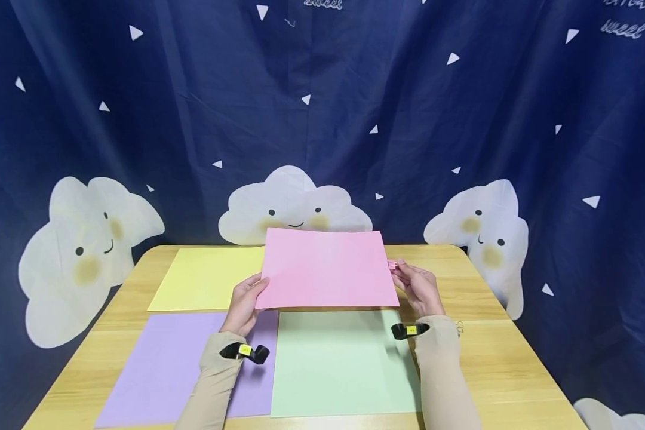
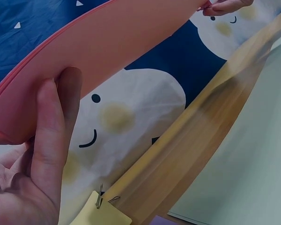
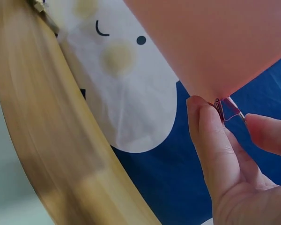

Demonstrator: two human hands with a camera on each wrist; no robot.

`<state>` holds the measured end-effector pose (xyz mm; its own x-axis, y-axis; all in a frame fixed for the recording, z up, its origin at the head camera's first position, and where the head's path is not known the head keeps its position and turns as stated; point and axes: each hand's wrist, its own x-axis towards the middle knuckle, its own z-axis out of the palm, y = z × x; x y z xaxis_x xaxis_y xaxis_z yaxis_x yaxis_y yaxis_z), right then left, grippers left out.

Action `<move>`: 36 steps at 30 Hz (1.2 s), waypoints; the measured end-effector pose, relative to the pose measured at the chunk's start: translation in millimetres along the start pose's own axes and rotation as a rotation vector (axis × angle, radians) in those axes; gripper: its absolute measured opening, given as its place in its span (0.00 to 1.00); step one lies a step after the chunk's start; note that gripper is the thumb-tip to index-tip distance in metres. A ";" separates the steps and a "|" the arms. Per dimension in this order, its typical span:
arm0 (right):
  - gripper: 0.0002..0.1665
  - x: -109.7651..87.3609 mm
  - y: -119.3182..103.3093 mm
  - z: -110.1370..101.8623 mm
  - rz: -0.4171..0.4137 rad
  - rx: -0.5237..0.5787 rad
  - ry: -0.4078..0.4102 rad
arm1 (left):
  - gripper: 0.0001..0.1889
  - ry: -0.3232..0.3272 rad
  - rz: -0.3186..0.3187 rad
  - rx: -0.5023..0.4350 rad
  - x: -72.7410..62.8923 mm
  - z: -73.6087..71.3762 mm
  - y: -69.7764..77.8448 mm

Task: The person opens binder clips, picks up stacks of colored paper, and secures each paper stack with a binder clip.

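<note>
Pink paper: I have it raised above the worktop (image 1: pixel 494 370), in front of the curtain; the pink paper (image 1: pixel 328 269) looks like a thin stack, its edge layered in the left wrist view.
My left hand: the left hand (image 1: pixel 245 304) has its fingers (image 2: pixel 50 117) clamped on the pink paper's left edge, thumb on the face towards me.
My right hand: the right hand (image 1: pixel 420 289) pinches a small pink clip (image 1: pixel 392 264) between thumb and fingers, at the pink paper's right edge.
Green paper: the green paper (image 1: pixel 344 364) lies flat on the worktop, nearer me than the pink paper.
Purple paper: the purple paper (image 1: pixel 156 364) lies just left of the green, partly under my left forearm.
Yellow paper: the yellow paper (image 1: pixel 209 278) lies beyond the purple; a metal-handled clip (image 2: pixel 99 199) sits at its corner.
My sleeves: beige sleeves (image 1: pixel 215 382), a black strap (image 1: pixel 258 355) at each wrist.
Curtain: the curtain (image 1: pixel 328 137) is dark blue, with smiling white clouds and small triangles.
</note>
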<state>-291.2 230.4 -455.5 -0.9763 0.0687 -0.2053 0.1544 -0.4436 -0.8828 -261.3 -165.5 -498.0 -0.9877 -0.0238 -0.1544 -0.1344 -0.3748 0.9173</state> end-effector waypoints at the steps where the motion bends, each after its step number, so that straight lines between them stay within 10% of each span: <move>1: 0.18 0.0 0.0 -0.2 0.004 0.002 -0.003 | 0.24 -0.002 -0.001 0.002 0.1 -0.1 0.1; 36: 0.17 1.6 2.4 6.9 -0.001 -0.082 0.040 | 0.23 -0.016 0.022 0.008 0.0 2.9 -0.4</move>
<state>-293.5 223.3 -455.0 -0.9699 0.1057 -0.2195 0.1668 -0.3687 -0.9145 -261.4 -162.7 -497.4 -0.9916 -0.0165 -0.1284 -0.1135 -0.3671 0.9232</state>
